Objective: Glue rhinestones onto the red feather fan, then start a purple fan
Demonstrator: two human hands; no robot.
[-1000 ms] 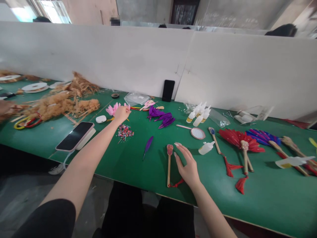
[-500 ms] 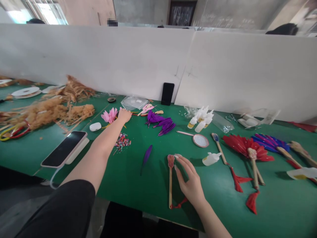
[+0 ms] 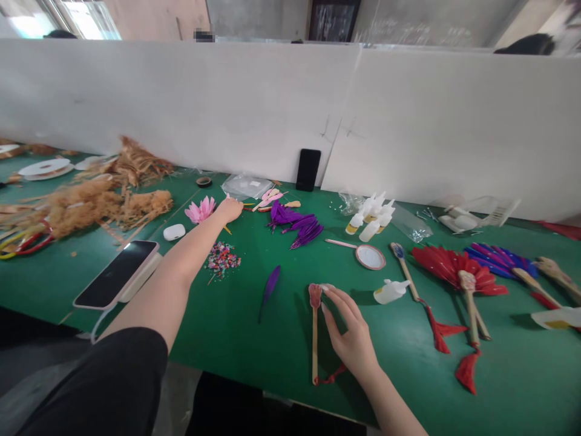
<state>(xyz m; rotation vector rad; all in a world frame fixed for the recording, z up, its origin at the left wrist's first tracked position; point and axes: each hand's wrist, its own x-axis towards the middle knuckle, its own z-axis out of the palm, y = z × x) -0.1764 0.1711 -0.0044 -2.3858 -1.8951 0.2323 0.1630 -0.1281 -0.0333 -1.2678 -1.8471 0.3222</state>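
My left hand (image 3: 230,209) reaches to the back of the green table, between a pink feather-like flower (image 3: 201,210) and a clear plastic bag (image 3: 245,186); its fingers are largely hidden. At the front, my right hand (image 3: 347,324) has its fingers apart, the fingertips beside the reddish head of a wooden stick (image 3: 315,333) with a red tassel. A single purple feather (image 3: 271,283) lies to the left of the stick. Farther back is a bunch of purple feathers (image 3: 305,229). A small white bottle (image 3: 390,292) lies on its side right of my right hand.
Several glue bottles (image 3: 370,229), a small round white-faced fan (image 3: 370,257) and a red feather fan (image 3: 447,266) lie to the right. On the left are a phone (image 3: 118,274), scissors (image 3: 34,243) and tan dried plumes (image 3: 91,206). A white partition (image 3: 181,109) stands behind.
The view has shifted slightly. My left hand stays at the same place near the pink flower, and my right hand stays beside the stick's head.
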